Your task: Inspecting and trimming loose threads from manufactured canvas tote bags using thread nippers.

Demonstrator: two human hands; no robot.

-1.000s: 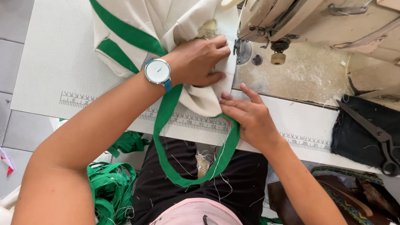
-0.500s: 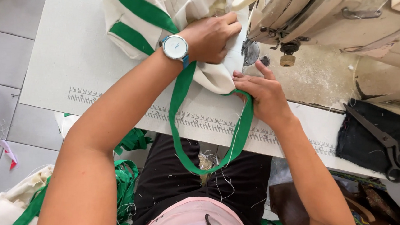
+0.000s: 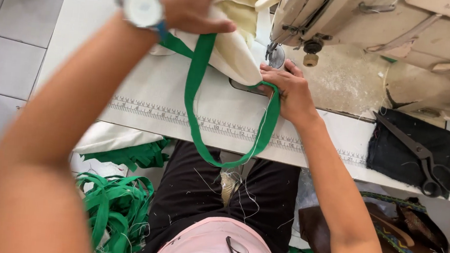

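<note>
A cream cloth bag (image 3: pixel 235 47) with a green strap (image 3: pixel 193 113) lies on the white sewing table (image 3: pixel 148 83), in front of the sewing machine (image 3: pixel 382 26). My left hand (image 3: pixel 189 3), with a wristwatch on its wrist, grips the cream cloth at the top of the view and lifts it. My right hand (image 3: pixel 286 91) presses the green strap end and the bag's edge down near the machine's presser foot (image 3: pixel 274 54). The strap hangs in a loop over the table's front edge.
Black scissors (image 3: pixel 420 155) lie on a dark cloth patch (image 3: pixel 413 149) at the right. A heap of green straps (image 3: pixel 114 209) sits below the table at the left. A brown bag (image 3: pixel 387 235) rests at the lower right. A printed ruler runs along the table front.
My left hand has moved up and away with the cream cloth. My right hand has slid toward the presser foot, and the view has closed in.
</note>
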